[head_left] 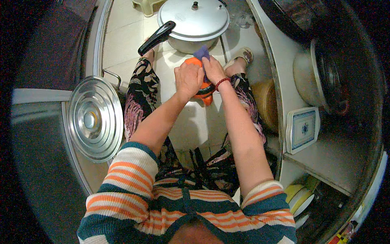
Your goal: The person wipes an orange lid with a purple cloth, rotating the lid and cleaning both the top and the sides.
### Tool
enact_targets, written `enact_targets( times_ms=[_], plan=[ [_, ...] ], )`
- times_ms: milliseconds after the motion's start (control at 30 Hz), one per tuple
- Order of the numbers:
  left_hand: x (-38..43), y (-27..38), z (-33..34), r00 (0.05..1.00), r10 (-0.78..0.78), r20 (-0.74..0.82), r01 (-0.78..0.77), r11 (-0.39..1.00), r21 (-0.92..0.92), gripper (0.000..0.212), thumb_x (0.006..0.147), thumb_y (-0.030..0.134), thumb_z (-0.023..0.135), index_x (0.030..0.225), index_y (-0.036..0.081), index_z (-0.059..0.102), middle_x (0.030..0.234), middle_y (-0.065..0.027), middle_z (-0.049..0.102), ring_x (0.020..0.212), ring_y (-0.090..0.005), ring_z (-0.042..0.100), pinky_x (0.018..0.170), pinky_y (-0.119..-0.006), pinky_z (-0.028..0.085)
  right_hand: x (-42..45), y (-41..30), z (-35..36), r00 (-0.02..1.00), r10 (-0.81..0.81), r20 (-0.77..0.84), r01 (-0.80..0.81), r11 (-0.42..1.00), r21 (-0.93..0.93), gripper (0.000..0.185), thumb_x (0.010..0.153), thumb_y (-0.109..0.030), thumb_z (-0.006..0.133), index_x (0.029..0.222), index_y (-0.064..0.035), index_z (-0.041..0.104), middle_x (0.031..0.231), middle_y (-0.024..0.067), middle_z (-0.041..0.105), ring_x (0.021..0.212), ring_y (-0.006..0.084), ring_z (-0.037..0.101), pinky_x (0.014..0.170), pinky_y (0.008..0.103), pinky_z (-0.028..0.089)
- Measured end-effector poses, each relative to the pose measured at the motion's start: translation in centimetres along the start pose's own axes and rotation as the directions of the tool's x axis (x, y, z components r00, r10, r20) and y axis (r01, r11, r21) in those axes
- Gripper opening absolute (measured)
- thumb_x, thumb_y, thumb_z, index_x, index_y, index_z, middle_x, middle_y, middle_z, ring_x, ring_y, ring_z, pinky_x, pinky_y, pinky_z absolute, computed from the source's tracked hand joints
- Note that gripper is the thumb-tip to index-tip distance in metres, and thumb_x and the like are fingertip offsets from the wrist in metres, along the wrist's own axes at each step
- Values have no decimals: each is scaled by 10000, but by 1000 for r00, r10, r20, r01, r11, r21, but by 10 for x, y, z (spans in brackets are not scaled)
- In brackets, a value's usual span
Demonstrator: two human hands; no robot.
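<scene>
My left hand grips the upper left side of an orange plastic container with a black band and a protruding part like a handle or spout. My two hands hide much of it, so its exact kind cannot be told. A crumpled purple cloth is pinched in my right hand and pressed against the container's right side. The container is held between my lower legs, above the tiled floor. Just beyond my hands stands a large aluminium pressure cooker, lid on, its black handle pointing left towards me.
A round steel lid leans upright at my left, beside a dark cabinet. On the right, a shelf holds stacked trays and a large pot. Plates stand below. A plastic stool is at the far left.
</scene>
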State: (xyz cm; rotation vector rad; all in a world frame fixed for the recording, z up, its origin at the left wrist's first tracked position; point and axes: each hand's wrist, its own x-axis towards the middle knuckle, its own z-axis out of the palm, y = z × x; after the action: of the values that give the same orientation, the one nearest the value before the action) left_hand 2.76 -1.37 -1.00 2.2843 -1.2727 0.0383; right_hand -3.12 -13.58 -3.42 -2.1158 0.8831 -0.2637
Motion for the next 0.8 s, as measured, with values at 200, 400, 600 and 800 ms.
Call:
enact_targets(
  times_ms=[200,400,600,800],
  plan=[
    [-5,-7,0,1000,12,-22,-12,1000,-16,271,847,254,452,730,69,612,763,-104,605,775,-311,539,679,-468,382,13,19,-13,993,88,76,-82,993,-79,491,898,-351,277,978,33,573,1018,324,554,978,475,510,880,515,383],
    [4,7,7,999,19,36,-20,1000,10,272,845,262,457,761,61,621,753,-101,607,784,-307,547,672,-467,392,22,93,-48,942,262,-208,-275,961,-32,499,898,-373,407,892,94,586,858,214,626,774,332,588,737,411,439],
    [3,-13,4,972,-218,-91,185,941,-285,223,852,272,488,870,83,605,873,-96,610,829,-287,554,716,-446,411,-30,-61,-60,997,9,-81,-13,999,-44,497,917,-403,387,854,40,604,839,268,602,813,403,588,757,471,424],
    [21,-20,-22,737,-170,655,488,-536,-689,416,920,454,400,1063,97,557,1022,-72,608,964,-245,575,897,-419,444,-40,-51,-38,948,-242,204,147,908,393,662,934,-530,283,1273,16,440,1338,158,422,1267,245,378,1054,325,258]
  ],
)
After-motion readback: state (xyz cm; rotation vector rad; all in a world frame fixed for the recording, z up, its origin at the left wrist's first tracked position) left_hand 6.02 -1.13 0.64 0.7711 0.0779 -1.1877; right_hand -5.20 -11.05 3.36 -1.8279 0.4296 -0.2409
